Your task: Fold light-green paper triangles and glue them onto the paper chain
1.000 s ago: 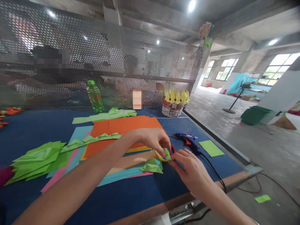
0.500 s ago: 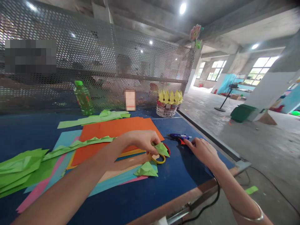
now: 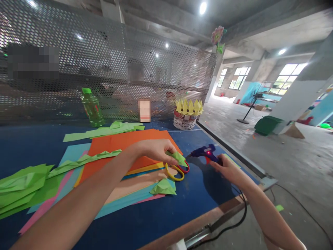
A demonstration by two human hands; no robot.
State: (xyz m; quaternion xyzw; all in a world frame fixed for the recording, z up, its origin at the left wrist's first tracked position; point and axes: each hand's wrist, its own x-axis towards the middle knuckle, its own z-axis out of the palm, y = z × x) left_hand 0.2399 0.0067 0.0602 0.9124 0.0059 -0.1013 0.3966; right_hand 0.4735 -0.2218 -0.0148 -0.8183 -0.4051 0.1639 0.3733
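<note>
My left hand (image 3: pixel 162 150) pinches a small folded piece of green paper (image 3: pixel 179 158) above the stacked sheets. In my right hand (image 3: pixel 228 169) is a dark blue hot glue gun (image 3: pixel 204 151) with a red trigger and a lit red light. Its nozzle points left, close to the folded paper. Beneath my left hand lie scissors (image 3: pixel 177 177) with yellow and red handles, their blades hidden. Another folded green piece (image 3: pixel 164 187) rests on the near corner of the stack. A pleated green strip (image 3: pixel 85 162) runs left from under my left forearm across the orange sheets (image 3: pixel 117 139).
Green sheets (image 3: pixel 33 194) lie at the left. Toward the back stand a green-capped bottle (image 3: pixel 92 109) and a round container with yellow folded points (image 3: pixel 186 119). A perforated metal screen (image 3: pixel 109 62) borders the table (image 3: pixel 166 222). A black cord (image 3: pixel 234 222) hangs over the front edge.
My right hand has taken hold of the glue gun and raised it off the table, and its red light now shows. My left hand has shifted slightly, still holding the folded green paper.
</note>
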